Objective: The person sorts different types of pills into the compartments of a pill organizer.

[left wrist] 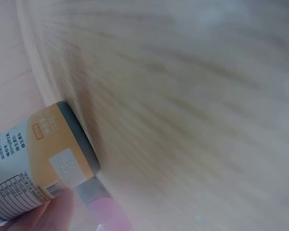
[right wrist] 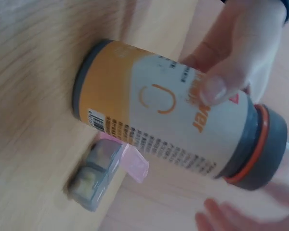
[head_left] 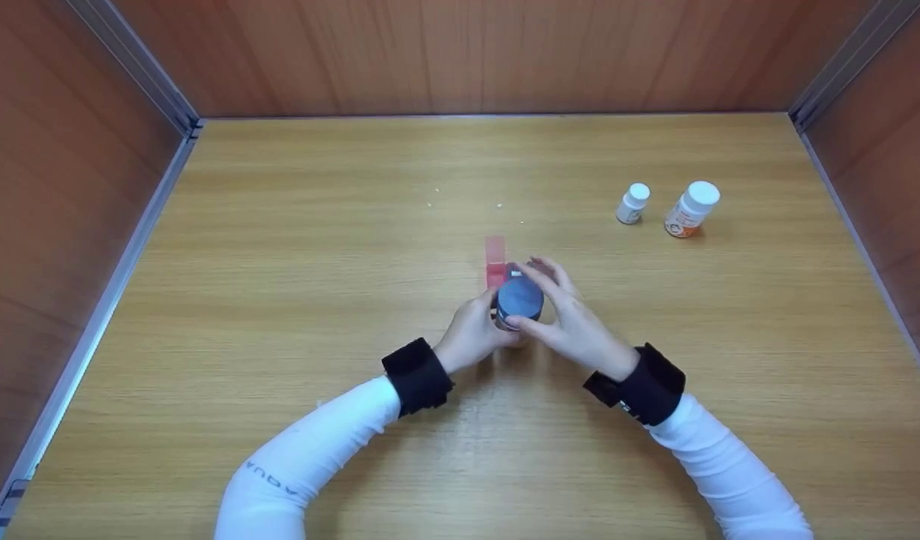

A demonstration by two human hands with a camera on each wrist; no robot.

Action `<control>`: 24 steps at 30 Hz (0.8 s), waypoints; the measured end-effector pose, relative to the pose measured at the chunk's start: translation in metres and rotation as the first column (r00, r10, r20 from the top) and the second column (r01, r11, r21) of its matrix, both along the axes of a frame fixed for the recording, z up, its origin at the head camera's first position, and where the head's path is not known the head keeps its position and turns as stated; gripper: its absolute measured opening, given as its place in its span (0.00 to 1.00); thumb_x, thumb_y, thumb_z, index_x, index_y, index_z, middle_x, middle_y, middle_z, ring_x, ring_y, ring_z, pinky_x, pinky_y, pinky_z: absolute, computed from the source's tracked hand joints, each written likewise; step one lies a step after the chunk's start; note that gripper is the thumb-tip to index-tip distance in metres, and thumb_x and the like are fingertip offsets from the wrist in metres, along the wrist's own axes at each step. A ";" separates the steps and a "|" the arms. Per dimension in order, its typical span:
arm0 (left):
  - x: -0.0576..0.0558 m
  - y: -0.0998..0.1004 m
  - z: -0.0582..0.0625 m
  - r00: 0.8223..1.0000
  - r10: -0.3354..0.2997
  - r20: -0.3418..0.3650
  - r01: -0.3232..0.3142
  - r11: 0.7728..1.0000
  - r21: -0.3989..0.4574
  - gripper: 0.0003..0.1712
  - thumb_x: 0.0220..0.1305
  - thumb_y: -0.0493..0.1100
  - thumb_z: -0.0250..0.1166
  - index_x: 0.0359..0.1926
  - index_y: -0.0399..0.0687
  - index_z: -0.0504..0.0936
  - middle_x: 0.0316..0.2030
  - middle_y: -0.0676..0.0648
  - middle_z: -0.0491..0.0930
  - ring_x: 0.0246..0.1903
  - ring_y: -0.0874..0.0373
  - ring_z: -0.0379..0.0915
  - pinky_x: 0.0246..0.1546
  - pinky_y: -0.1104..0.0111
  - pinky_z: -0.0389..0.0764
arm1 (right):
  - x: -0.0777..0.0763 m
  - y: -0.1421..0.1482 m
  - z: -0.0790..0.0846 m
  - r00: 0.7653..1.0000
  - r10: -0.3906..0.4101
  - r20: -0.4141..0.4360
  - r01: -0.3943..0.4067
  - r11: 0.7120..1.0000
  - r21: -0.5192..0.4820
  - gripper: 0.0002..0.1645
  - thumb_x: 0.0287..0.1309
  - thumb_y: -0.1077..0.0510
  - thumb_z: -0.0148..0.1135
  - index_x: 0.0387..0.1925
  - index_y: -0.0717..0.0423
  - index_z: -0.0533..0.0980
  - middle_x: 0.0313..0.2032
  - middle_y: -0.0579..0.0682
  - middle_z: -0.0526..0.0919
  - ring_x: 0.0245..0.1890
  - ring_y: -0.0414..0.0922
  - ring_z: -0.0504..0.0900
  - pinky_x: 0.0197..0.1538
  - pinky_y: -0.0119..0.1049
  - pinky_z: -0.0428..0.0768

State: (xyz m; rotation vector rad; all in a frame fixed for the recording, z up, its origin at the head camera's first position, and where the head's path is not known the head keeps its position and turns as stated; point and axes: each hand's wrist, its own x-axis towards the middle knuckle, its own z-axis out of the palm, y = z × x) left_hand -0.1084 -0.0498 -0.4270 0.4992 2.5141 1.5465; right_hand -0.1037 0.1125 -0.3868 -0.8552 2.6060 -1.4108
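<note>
The head view looks down on the cap (head_left: 520,298) of the bottle (right wrist: 154,110) and leaves most of its label hidden; both wrist views expose the label. The left wrist view presents a printed table; the right wrist view presents a large orange C, plus grey compartments of the pill box (right wrist: 101,166) and its raised pink lid (right wrist: 135,163). The left hand (head_left: 479,326) grasps the bottle body, over the bench (head_left: 317,262) just beside the pill box; base contact cannot be determined. The right hand (head_left: 576,322) is curved about the cap; whether it grips cannot be told. The bench is wood-grained, enclosed by brown panels (head_left: 460,60) with metal trim (head_left: 133,60). Small white bits (head_left: 500,205) lie beyond the pill box; two white bottles, one small (head_left: 633,203) and one large (head_left: 691,210), stand far right. The bottle is cylindrical, white above and orange below, with a dark base, dark cap and orange ring (right wrist: 265,139).
</note>
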 end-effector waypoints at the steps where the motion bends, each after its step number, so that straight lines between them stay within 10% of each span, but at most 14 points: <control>1: 0.000 0.000 0.000 1.000 0.000 0.005 0.000 1.000 -0.001 0.37 0.42 0.38 0.70 0.55 0.35 0.66 0.49 0.40 0.74 0.49 0.53 0.70 0.50 0.69 0.70 | 0.001 -0.002 -0.001 0.998 -0.055 -0.022 0.055 0.998 0.014 0.39 0.48 0.55 0.64 0.61 0.60 0.60 0.60 0.61 0.56 0.60 0.53 0.57 0.60 0.48 0.59; 9: -0.001 -0.001 -0.002 1.000 -0.012 0.001 0.012 1.000 0.012 0.37 0.43 0.37 0.70 0.56 0.35 0.66 0.50 0.39 0.74 0.49 0.53 0.71 0.49 0.70 0.71 | 0.005 -0.011 -0.004 0.966 -0.190 -0.174 0.198 0.980 0.034 0.34 0.39 0.57 0.70 0.50 0.68 0.71 0.43 0.59 0.67 0.47 0.52 0.66 0.51 0.42 0.70; 17: 0.000 -0.001 -0.001 1.000 -0.016 -0.012 0.016 1.000 0.015 0.37 0.42 0.36 0.70 0.56 0.34 0.65 0.50 0.38 0.73 0.50 0.52 0.70 0.51 0.70 0.69 | -0.002 0.003 0.006 1.000 0.007 0.025 -0.007 1.000 0.020 0.36 0.46 0.66 0.64 0.58 0.65 0.63 0.53 0.63 0.66 0.57 0.57 0.63 0.58 0.47 0.64; 24: 0.000 0.000 -0.002 1.000 -0.016 -0.020 0.016 1.000 0.020 0.38 0.42 0.35 0.70 0.56 0.33 0.64 0.50 0.38 0.72 0.50 0.51 0.70 0.51 0.70 0.69 | -0.008 0.014 0.010 0.957 0.220 0.188 -0.229 0.973 0.027 0.39 0.54 0.70 0.53 0.66 0.59 0.49 0.65 0.61 0.48 0.65 0.56 0.44 0.63 0.50 0.49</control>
